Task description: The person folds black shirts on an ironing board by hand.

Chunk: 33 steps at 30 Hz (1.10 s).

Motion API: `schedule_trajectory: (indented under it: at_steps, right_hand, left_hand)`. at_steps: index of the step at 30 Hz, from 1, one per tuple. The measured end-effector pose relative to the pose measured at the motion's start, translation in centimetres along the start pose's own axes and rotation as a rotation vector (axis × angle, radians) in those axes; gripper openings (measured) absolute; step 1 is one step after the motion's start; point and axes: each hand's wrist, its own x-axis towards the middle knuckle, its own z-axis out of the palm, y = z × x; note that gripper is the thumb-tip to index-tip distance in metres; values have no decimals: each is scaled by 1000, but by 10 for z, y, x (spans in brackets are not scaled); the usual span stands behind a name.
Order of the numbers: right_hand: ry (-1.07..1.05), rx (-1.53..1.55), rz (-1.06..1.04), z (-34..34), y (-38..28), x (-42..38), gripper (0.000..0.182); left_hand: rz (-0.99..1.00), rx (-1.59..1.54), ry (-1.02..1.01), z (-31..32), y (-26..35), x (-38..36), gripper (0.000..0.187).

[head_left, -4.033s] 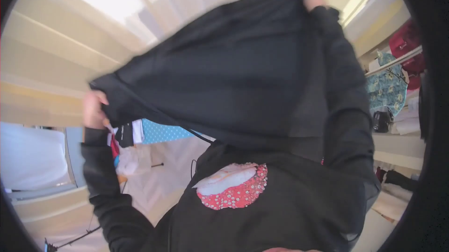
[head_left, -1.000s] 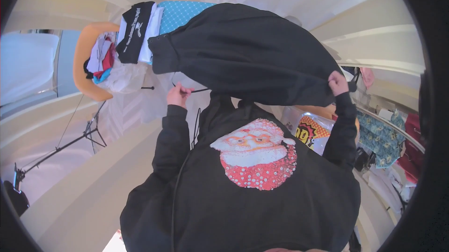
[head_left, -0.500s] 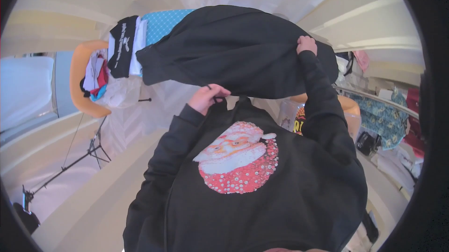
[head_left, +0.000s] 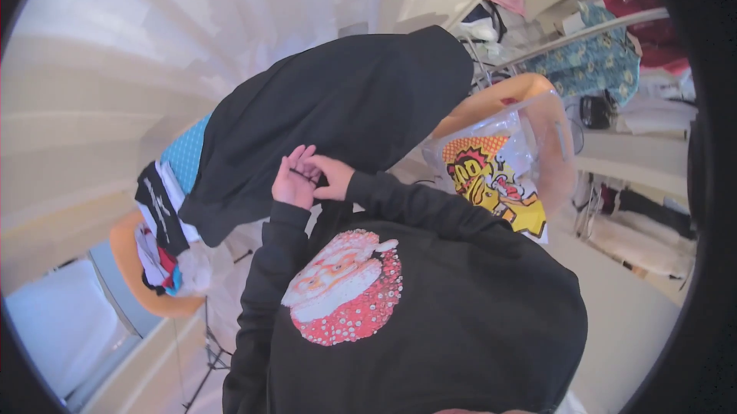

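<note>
My left hand (head_left: 294, 180) is turned palm up in front of my chest, its fingers stretched and slightly bent. A thin dark strip (head_left: 302, 176) crosses its fingers. Reaching in from the right, my right hand (head_left: 335, 178) has its fingertips pressed together at the left palm; what they pinch, if anything, I cannot tell. Just beyond both hands, a large black garment (head_left: 330, 99) lies draped over a board with a blue patterned cover (head_left: 186, 154). I wear a black sweatshirt (head_left: 461, 299) with a red and white sparkly print.
Folded black and white clothes (head_left: 161, 203) lie at the board's left end. An orange chair (head_left: 127, 260) there holds more clothes. On the right, another orange chair (head_left: 530, 85) bears a clear plastic bag with a yellow comic print (head_left: 491, 183). Clothes hang from a rail (head_left: 591, 34).
My right hand has left the black garment and come to my left hand, which has turned palm up. The view has tilted and swung right, showing more of the printed bag.
</note>
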Motion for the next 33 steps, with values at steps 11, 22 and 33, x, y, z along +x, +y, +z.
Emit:
schedule_trajectory:
  at_steps: [11, 22, 33]
  right_hand:
    - [186, 392, 250, 12, 2, 4, 48]
    - [-55, 165, 384, -97, -6, -34, 15]
    - [500, -608, 494, -301, 1, -60, 19]
  left_hand:
    - [21, 128, 70, 20, 6, 5, 46]
    - [79, 87, 62, 14, 40, 21, 48]
    - [111, 90, 122, -11, 50, 21, 49]
